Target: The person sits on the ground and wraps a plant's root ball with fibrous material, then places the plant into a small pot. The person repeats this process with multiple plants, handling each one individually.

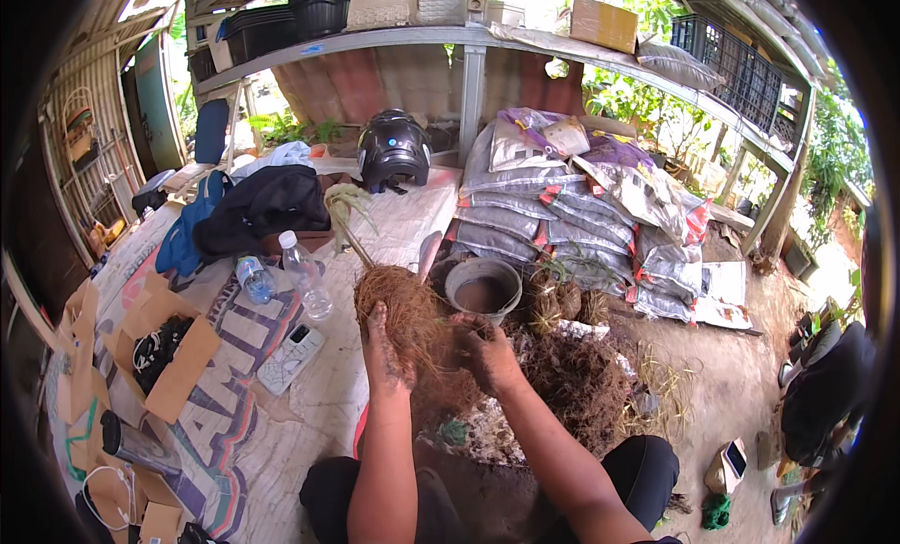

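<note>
My left hand (385, 347), smeared with dark soil, holds a ball of brown coir-like fibre (401, 308) from below and the side. Out of its top rises a thin stem carrying pale, drooping leaves (346, 205). Just right of the ball is my right hand (489, 354), also soiled, its fingers curled close together. Whether a strand lies between those fingers is too small to tell. Beyond the right hand stands a grey bucket (485, 289) with murky brown contents. A heap of loose dark fibre (580, 386) lies on the ground to the right.
A banner-covered platform (337, 396) at left bears plastic bottles (306, 284), a phone (290, 357), open cardboard boxes (169, 347) and a black helmet (395, 150). Stacked sacks (555, 213) stand behind the bucket, beside several finished-looking fibre balls (555, 303). Another person (826, 396) is at far right.
</note>
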Available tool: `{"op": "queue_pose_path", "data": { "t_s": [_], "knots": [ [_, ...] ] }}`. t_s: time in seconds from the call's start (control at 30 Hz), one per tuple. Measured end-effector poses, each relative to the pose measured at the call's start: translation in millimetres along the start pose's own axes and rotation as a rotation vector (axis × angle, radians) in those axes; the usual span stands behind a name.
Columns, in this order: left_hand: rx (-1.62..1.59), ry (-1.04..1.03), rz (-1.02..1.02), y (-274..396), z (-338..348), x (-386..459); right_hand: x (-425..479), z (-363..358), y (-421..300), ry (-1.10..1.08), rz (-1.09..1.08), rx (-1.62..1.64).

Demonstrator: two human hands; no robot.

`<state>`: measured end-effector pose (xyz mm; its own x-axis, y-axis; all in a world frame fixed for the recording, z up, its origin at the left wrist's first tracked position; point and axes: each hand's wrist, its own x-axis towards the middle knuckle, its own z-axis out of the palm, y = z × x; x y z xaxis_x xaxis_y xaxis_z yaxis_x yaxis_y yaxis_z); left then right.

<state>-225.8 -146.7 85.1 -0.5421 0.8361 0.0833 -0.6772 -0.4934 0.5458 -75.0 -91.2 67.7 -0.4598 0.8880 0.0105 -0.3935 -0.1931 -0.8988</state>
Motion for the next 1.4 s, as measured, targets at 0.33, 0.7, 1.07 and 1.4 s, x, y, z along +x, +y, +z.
{"op": "queue_pose_path", "data": {
  "t_s": [0.33,0.7,1.07,1.4],
  "knots": [
    [0.059,-0.006,0.025,-24,-18,3,-29,29,-27,0.03,0.019,0.325],
    [-0.176,-0.077,-0.205,-40,-1,-19,-42,46,-59,0.134,-0.167,0.34],
    [-0.267,-0.289,-0.278,-75,-30,2,-44,25,-58,-0.331,-0.823,-1.211],
    [-0.161,-0.147,-0.304,-45,20,-48,-31,19,-20,0.075,-0.987,-1.125]
  ]
}}
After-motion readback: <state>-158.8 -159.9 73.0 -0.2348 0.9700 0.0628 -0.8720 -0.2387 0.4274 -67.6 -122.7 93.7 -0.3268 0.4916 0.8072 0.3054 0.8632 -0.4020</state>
